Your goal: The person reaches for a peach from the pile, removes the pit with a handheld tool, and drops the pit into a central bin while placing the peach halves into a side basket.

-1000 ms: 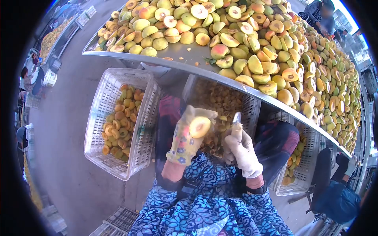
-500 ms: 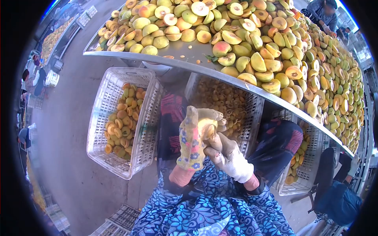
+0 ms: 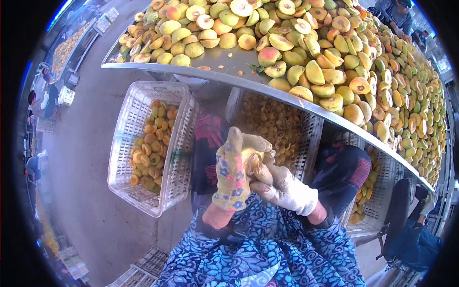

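Note:
My left hand (image 3: 230, 174), in a flower-patterned glove, is wrapped around a yellow peach half (image 3: 247, 155) above my lap. My right hand (image 3: 290, 192) wears a white glove with brown-stained fingers, curled and pressed against the cut side of the fruit. Between the hands a thin, curved brownish edge shows at the fruit; whether it is the pit or a small tool I cannot make out. Below and beyond the hands, a white crate (image 3: 313, 143) between my knees holds many brown pits and scraps.
A metal table (image 3: 217, 62) heaped with halved peaches (image 3: 315, 71) spans the front, its edge slanting down to the right. White crates with peach pieces stand at left (image 3: 143, 203) and right (image 3: 377, 217). Other people sit at far right and far left.
Both hands stay together around the peach half, with the right hand shifted slightly at the fruit. The whole view has tilted a little.

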Tool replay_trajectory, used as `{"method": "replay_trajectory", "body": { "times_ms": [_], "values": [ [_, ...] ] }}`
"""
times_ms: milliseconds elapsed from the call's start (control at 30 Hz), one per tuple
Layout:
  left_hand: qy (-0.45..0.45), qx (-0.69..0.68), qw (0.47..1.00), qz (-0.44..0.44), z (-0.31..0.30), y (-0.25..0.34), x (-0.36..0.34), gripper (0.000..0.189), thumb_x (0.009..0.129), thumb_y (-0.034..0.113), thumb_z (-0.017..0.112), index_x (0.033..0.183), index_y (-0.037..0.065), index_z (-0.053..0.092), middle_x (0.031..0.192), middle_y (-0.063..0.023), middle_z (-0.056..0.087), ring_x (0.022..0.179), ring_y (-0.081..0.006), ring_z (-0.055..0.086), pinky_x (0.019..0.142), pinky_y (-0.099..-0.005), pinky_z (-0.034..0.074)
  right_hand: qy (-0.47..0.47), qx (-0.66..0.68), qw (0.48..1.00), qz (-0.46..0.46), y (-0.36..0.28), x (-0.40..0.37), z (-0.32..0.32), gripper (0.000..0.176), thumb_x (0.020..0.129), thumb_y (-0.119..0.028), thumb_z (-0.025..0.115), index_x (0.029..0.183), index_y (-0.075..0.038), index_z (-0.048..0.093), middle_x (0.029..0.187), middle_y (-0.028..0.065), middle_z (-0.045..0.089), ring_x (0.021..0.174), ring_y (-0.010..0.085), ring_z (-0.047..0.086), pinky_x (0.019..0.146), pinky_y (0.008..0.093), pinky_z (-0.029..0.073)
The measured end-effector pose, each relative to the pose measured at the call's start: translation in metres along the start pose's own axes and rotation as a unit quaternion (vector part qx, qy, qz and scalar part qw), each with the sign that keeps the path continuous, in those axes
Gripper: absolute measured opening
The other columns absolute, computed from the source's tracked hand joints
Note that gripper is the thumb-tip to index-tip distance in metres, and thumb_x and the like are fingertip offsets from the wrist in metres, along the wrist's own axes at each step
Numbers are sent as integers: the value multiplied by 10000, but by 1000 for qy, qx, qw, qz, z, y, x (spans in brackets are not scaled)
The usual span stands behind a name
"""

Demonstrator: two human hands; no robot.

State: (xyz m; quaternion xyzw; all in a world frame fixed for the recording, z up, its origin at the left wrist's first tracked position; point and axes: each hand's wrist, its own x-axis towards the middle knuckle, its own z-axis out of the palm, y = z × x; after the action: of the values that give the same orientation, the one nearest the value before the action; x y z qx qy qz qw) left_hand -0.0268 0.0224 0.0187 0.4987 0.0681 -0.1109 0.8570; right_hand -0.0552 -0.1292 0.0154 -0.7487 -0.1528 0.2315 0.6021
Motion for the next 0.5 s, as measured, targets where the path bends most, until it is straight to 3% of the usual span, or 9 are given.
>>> {"method": "replay_trajectory", "body": {
  "times_ms": [33,133,167,267,333,433,500],
  "values": [
    [-1,-23,999,-26,2,4,0,545,1031,490,391,934,9,629,844,-105,633,756,-172,638,687,-301,540,-14,-11,1000,2,1,1,-4,350,959,-256,589,1195,-21,483,805,150,632,705,306,639,681,379,501],
    [-17,26,999,-9,8,8,-1,532,1038,462,401,879,10,630,806,-97,631,720,-165,630,661,-297,520,-77,-5,997,10,2,1,-16,330,962,-232,585,1192,-16,490,822,155,636,729,302,642,683,379,495],
    [-16,29,999,-11,9,7,0,532,1038,462,401,879,10,630,806,-97,631,720,-165,630,661,-297,520,-46,9,997,-59,10,1,-13,300,959,-222,590,1163,-13,522,836,153,636,736,271,627,689,367,487],
    [-73,35,997,16,9,4,2,485,1041,420,423,882,11,629,805,-92,634,708,-165,622,657,-286,507,-97,60,993,-17,9,-4,-17,283,947,-222,612,1127,-11,560,839,131,628,747,221,612,696,354,482],
    [-89,118,983,108,8,-3,4,410,1034,373,459,912,18,626,876,-98,644,746,-163,620,681,-291,509,-91,80,993,-5,6,-4,-19,285,943,-226,617,1118,-7,568,833,118,620,750,205,603,698,354,478],
    [-155,157,965,144,1,-7,7,317,1028,299,481,957,24,622,965,-96,639,834,-178,631,726,-303,515,-103,123,987,12,7,-6,-23,288,950,-247,611,1113,-12,580,801,79,599,716,166,581,657,330,473],
    [-150,154,967,135,-5,-15,6,270,1019,263,493,989,27,621,1001,-94,634,869,-183,632,746,-306,514,-123,147,981,14,8,-5,-27,289,962,-263,598,1118,-21,583,774,53,586,679,143,569,614,306,470]
  ]
}}
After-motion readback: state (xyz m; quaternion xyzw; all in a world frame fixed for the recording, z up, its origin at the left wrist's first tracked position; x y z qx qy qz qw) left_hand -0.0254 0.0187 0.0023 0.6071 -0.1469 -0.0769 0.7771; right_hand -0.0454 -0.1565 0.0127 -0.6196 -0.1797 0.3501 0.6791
